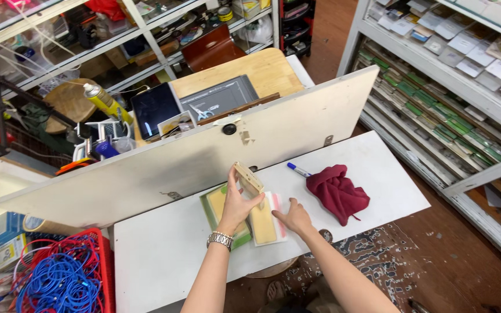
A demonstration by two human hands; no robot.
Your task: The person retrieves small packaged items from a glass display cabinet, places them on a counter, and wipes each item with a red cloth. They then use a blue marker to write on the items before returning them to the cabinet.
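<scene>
At frame centre, the left hand [236, 203] is clamped on a tilted pale wooden block [248, 178]; the right hand [294, 218], fingers spread apart, presses a flat tan wooden slab [262, 223] on the white table [163, 255].

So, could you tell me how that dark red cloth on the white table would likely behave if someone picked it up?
The dark red cloth lies crumpled in soft folds, so it would probably droop limply. It looks light and unlikely to roll or break.
</scene>
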